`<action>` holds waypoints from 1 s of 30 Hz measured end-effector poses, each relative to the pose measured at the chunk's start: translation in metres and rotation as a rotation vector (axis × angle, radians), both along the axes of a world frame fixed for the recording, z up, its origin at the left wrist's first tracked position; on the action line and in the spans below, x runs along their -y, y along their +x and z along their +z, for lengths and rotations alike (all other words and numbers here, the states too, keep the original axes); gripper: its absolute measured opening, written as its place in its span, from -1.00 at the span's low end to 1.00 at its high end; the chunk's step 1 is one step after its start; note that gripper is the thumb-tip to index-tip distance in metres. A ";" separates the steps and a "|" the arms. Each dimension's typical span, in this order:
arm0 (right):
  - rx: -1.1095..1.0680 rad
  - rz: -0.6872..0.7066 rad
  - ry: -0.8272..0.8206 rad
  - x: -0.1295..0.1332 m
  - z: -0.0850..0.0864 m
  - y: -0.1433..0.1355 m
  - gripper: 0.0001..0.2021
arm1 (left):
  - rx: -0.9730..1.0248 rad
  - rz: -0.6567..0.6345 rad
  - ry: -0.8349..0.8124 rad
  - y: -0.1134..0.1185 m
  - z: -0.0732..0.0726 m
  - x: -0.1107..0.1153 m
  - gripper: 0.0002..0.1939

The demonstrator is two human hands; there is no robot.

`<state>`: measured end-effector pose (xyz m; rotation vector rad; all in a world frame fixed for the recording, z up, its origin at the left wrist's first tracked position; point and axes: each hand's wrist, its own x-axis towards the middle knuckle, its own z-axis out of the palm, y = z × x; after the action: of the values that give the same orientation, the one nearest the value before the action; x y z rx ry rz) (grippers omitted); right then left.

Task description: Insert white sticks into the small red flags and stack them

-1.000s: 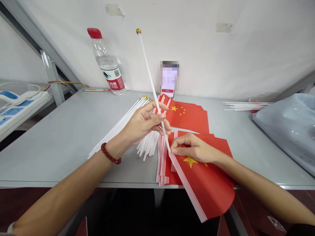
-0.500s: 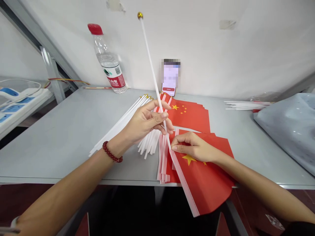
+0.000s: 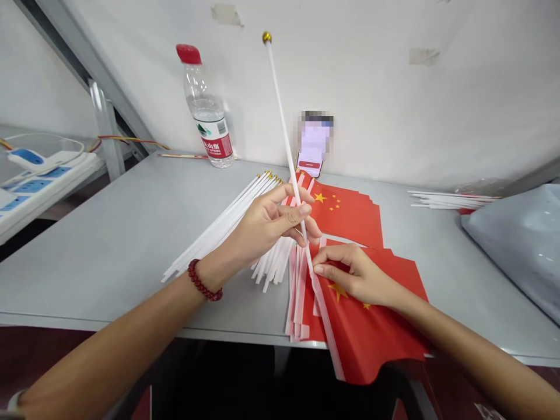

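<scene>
Swung leftward since a second ago, the lower end of the held Chinese flag [image 3: 371, 350] hangs past the near edge of the surface [image 3: 114, 233]. The right hand [image 3: 361, 280] pinches the flag's top beside its sleeve [image 3: 329, 326]; the left hand [image 3: 271, 224] grips a gold-tipped flagstick [image 3: 284, 122], its foot meeting the sleeve. Beyond lie white sticks [image 3: 214, 230]; by the far edge, a phone [image 3: 315, 143] and water bottle [image 3: 216, 134].

The stick [image 3: 283, 116] looks smooth plastic, its knob [image 3: 266, 38] shiny and metallic; the flag [image 3: 361, 341], matt cloth; the bottle [image 3: 208, 112], glossy plastic.
</scene>
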<state>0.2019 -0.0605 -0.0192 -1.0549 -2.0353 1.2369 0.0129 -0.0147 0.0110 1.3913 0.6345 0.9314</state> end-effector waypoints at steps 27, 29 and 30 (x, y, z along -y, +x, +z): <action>0.030 -0.023 0.137 0.004 0.000 0.001 -0.92 | -0.004 0.095 -0.084 0.003 -0.007 -0.004 -0.84; 0.041 -0.041 0.156 0.005 0.000 0.002 -0.95 | -0.047 0.168 -0.070 0.003 -0.006 -0.004 -0.78; 0.049 -0.049 0.165 0.005 0.000 0.003 -0.95 | -0.074 0.209 -0.059 0.003 -0.006 -0.004 -0.75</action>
<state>0.2045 -0.0652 -0.0189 -1.0589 -2.0948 1.0092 0.0158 -0.0104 0.0047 1.3289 0.8691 1.0206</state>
